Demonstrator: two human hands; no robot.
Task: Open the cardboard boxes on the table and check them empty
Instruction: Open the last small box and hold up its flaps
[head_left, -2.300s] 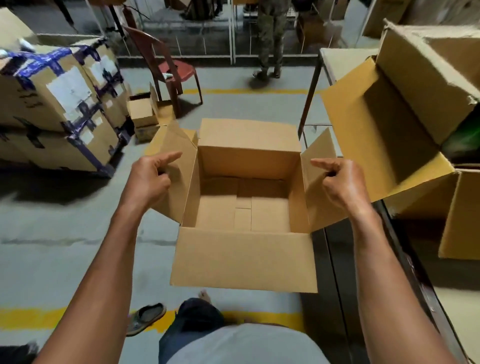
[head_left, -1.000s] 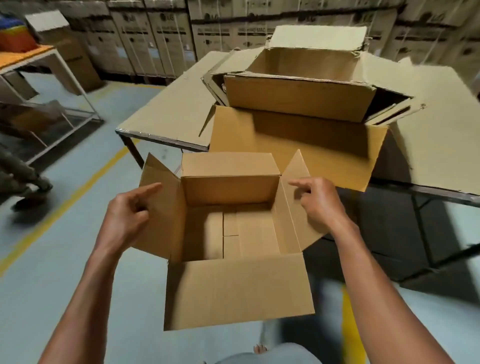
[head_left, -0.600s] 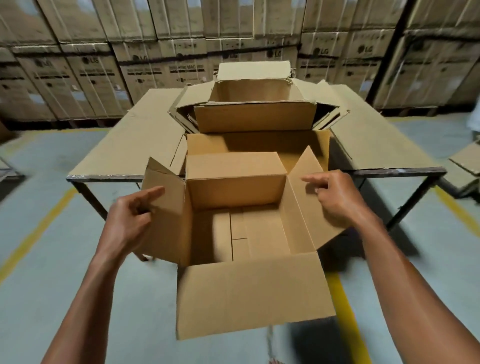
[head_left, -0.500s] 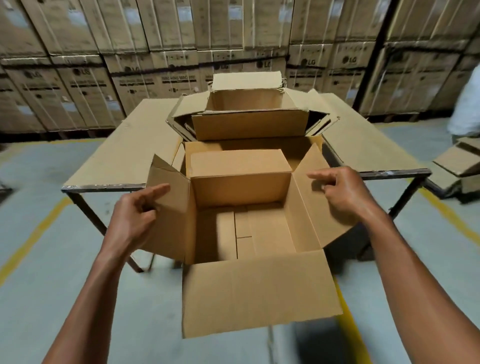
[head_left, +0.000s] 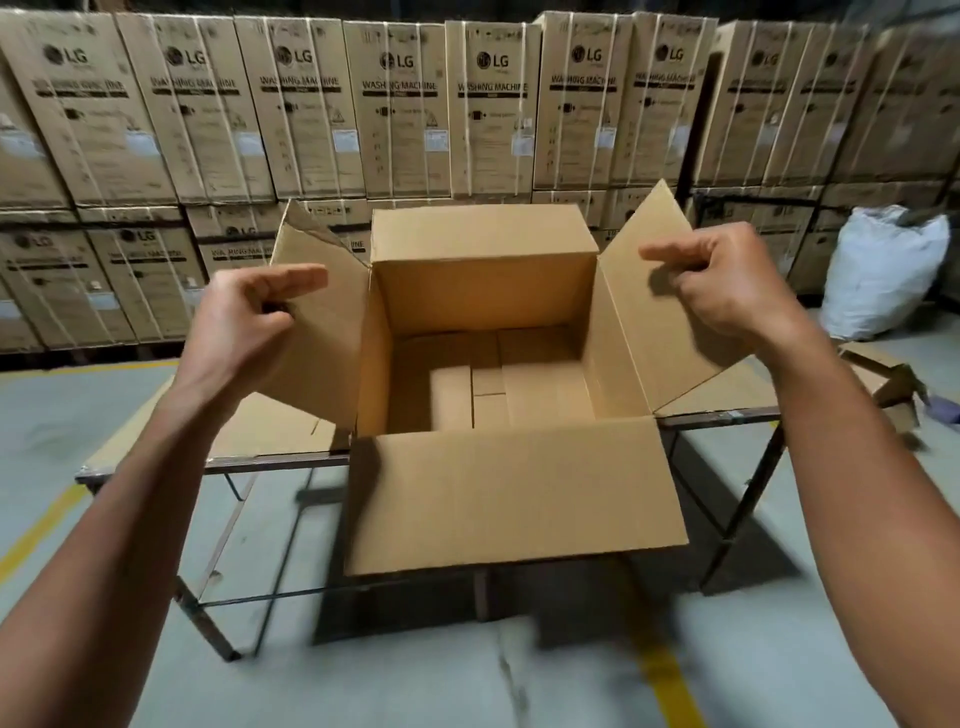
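Note:
I hold an open brown cardboard box (head_left: 511, 493) up in front of me, all its flaps spread. Its inside shows only bare cardboard bottom panels. My left hand (head_left: 247, 319) pinches the left side flap, and my right hand (head_left: 727, 288) pinches the right side flap. The box hangs over the near edge of the cardboard-covered metal table (head_left: 260, 434) and hides most of the tabletop behind it. Whether the box touches the table I cannot tell.
A wall of stacked washing-machine cartons (head_left: 400, 104) fills the back. A white sack (head_left: 883, 270) stands at the right, with a folded cardboard piece (head_left: 893, 387) on the floor near it. Yellow lines cross the grey floor.
I have turned from the chair side of the room to face the table. The box in my hands has risen and moved forward, and now covers the other open box on the table.

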